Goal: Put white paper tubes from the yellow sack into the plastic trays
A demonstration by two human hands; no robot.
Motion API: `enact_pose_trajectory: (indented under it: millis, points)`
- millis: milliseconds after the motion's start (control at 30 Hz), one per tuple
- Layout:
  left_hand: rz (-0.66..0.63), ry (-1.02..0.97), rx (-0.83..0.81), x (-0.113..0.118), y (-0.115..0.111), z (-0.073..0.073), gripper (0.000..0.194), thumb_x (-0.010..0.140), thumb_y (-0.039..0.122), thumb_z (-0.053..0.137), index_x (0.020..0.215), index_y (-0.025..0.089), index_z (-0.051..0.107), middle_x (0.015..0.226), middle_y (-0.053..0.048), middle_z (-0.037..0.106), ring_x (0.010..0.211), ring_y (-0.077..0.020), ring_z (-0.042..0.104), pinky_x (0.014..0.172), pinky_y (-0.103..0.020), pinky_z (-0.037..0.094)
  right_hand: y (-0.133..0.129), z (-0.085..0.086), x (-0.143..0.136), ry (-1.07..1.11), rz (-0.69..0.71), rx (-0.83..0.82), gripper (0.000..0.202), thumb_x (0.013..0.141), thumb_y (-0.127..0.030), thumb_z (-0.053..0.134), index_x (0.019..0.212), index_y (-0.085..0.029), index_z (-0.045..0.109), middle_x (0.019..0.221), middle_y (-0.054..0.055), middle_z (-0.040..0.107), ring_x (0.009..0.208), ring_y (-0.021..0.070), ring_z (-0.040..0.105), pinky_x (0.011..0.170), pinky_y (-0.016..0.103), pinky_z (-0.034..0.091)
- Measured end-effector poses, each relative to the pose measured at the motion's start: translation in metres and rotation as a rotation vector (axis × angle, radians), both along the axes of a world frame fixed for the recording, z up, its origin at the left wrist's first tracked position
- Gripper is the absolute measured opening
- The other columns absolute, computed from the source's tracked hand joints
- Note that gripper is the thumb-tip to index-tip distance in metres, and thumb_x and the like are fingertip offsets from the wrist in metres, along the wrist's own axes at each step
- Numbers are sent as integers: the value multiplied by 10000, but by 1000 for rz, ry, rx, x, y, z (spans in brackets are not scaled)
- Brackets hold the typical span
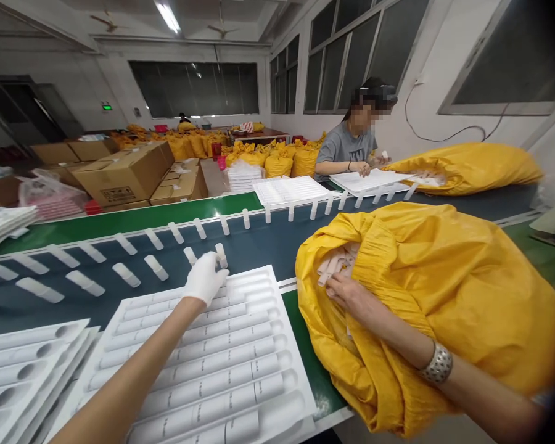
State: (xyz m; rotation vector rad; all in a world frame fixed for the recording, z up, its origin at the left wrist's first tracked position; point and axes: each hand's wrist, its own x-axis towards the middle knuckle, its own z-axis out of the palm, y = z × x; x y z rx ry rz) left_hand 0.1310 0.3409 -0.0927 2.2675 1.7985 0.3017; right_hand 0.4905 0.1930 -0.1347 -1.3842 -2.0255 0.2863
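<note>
My left hand (206,279), in a white glove, reaches over the belt's near edge with its fingers closed around the lower end of a short white tube (221,254). Beneath that wrist lies a white tray (300,401) with rows of long white printed tubes (213,390) in its grooves. My right hand (354,295), bare and with a wide metal bracelet, is in the mouth of a yellow sack (425,265). Its fingertips pinch at loose small white tubes (335,262) inside the sack; part of the fingers is hidden.
Short white tubes stand in two rows along the dark belt (277,246). Stacked trays (37,357) lie at the left. Across the belt a person (349,145) handles white pieces beside another yellow sack (481,163). Cardboard boxes (124,172) stand behind the green edge.
</note>
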Motion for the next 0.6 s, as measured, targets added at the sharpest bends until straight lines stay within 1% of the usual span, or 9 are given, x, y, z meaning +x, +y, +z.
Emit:
enact_pose_trajectory:
  millis: [33,100,167,200,267,333,433,500,600]
  points:
    - [-77,18,-2,2,-14,0,328,928,341,578,1189,162,665,1153,-132,684,1070,-289,632,901,-386,486,-3,9,-4,-22,-18,5,177,1001,-336,502,893,-242,606,847,82,617,760,275,621,709,437,535]
    - [-246,56,-35,6,-37,0,272,917,374,550,1016,208,742,1047,-102,712,1003,-295,640,863,-369,476,-10,25,-11,-62,-50,13,154,1013,-345,504,984,-226,599,881,73,647,803,258,646,726,397,542]
    - [-365,100,-64,9,-49,1,323,919,403,507,902,218,770,994,-107,716,945,-306,636,820,-379,469,-18,36,-20,-56,-11,17,169,1028,-355,503,1044,-211,590,915,70,668,816,233,661,745,364,549]
    - [-396,122,-68,10,-51,2,353,922,404,482,895,213,777,1000,-120,713,935,-315,632,806,-389,465,-22,39,-24,-50,19,24,180,1035,-361,501,1062,-206,589,930,71,673,815,222,665,755,354,554]
    - [-423,163,-68,12,-49,5,372,916,386,461,925,197,781,1026,-147,709,936,-334,627,790,-407,459,-29,45,-31,-31,67,55,201,1044,-369,493,1103,-202,587,973,78,678,837,212,673,792,350,561]
    - [-427,193,-67,14,-46,8,369,910,366,455,919,184,776,1023,-164,710,913,-338,636,772,-411,458,-36,49,-37,8,86,85,218,1048,-367,488,1145,-197,584,1012,84,682,875,210,676,832,357,564]
    - [-419,205,-71,14,-45,10,363,914,347,441,878,175,758,944,-167,721,807,-317,654,742,-406,461,-44,53,-41,116,81,100,239,1034,-374,515,1171,-194,594,1044,83,689,906,207,670,844,357,569]
    - [-419,191,-75,13,-48,11,355,912,338,438,889,183,756,936,-158,726,786,-311,658,739,-406,461,-46,53,-43,206,60,96,253,1012,-391,551,1165,-198,608,1044,75,691,907,206,666,819,349,574]
    - [-429,144,-72,10,-51,13,330,893,345,463,880,203,760,1008,-148,716,883,-329,651,742,-392,450,-46,44,-46,264,26,50,230,990,-368,580,1138,-198,626,1035,68,695,914,209,662,809,343,558]
